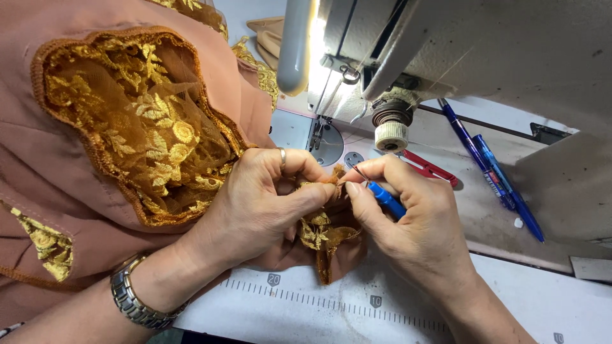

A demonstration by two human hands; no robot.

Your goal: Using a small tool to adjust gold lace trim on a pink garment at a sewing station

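While pinching gold-embroidered edge of peach fabric garment (pixel 127 127), left hand (pixel 268 197) is gripping it near front edge of white sewing table (pixel 357 306). Right hand (pixel 414 223) is grasping blue-handled seam ripper (pixel 382 196), metal tip touching pinched fabric. Two blue pens (pixel 494 172) lying beside grey sewing machine (pixel 459 51).
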